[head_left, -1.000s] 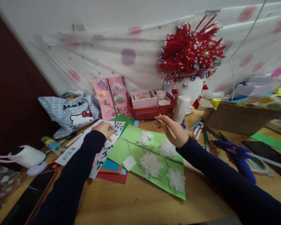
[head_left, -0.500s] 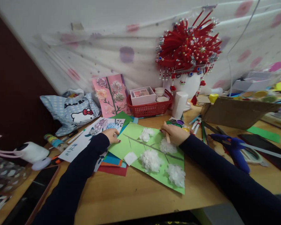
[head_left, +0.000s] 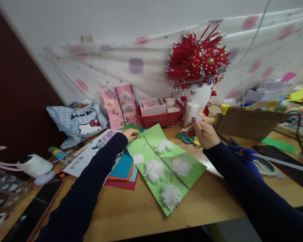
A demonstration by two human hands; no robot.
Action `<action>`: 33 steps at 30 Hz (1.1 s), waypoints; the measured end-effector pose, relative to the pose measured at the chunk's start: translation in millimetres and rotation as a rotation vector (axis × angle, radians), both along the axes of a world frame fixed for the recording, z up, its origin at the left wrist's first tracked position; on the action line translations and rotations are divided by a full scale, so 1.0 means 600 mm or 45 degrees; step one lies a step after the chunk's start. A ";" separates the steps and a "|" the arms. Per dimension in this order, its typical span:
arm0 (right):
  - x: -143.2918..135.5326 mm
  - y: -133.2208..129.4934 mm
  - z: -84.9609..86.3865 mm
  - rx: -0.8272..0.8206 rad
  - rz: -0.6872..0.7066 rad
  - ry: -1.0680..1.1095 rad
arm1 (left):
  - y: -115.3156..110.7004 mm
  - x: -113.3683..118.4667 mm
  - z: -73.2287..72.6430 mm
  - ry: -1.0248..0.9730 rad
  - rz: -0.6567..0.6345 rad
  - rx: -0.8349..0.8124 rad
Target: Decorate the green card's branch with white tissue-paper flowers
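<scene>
A light green paper sheet [head_left: 151, 137] lies at a slant on the table, bearing several white ruffled paper flowers [head_left: 181, 166] along a painted grey-brown branch. My left hand [head_left: 130, 134] is at its upper left edge, fingers closed on the paper. A small white paper square [head_left: 138, 158] lies at the sheet's left corner. My right hand [head_left: 203, 134] is raised beyond the sheet's right side, closed around a thin wooden stick [head_left: 206, 130]. Just left of that hand are small paint pots [head_left: 188, 138] with green, blue and yellow colours.
Coloured papers [head_left: 121, 168] and a white flower picture [head_left: 82, 161] lie at left. Behind stand a pink flower picture [head_left: 121, 107], a red basket [head_left: 159, 120] and a red beaded headdress [head_left: 199, 62]. A blue glue gun [head_left: 242, 154] and a cardboard box [head_left: 249, 124] are at right.
The green sheet has turned clockwise, its left corner moving up and right with my left hand. My right hand has left the sheet and risen toward the paint pots, with the stick.
</scene>
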State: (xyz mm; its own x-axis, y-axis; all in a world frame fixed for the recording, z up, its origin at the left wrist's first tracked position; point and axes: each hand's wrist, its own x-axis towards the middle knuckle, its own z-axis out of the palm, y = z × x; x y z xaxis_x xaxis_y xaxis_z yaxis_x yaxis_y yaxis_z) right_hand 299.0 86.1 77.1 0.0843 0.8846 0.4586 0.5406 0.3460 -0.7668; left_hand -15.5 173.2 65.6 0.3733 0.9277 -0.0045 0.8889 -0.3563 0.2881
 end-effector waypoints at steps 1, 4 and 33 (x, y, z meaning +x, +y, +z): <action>0.000 0.000 -0.001 -0.005 0.016 0.099 | 0.004 0.002 -0.002 -0.002 -0.036 -0.017; -0.004 -0.001 -0.010 -0.022 0.056 0.205 | 0.010 0.008 -0.008 -0.009 -0.114 -0.047; -0.035 -0.023 -0.019 0.612 -0.078 0.452 | -0.143 -0.028 -0.040 -0.364 0.078 0.181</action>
State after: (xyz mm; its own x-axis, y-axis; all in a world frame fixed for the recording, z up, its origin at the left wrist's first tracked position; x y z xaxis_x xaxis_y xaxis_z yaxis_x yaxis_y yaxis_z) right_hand 278.2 72.6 65.4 0.3503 0.5737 0.7404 0.3099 0.6750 -0.6696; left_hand -32.2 87.2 41.4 0.2842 0.9323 0.2237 0.8002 -0.3592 0.4803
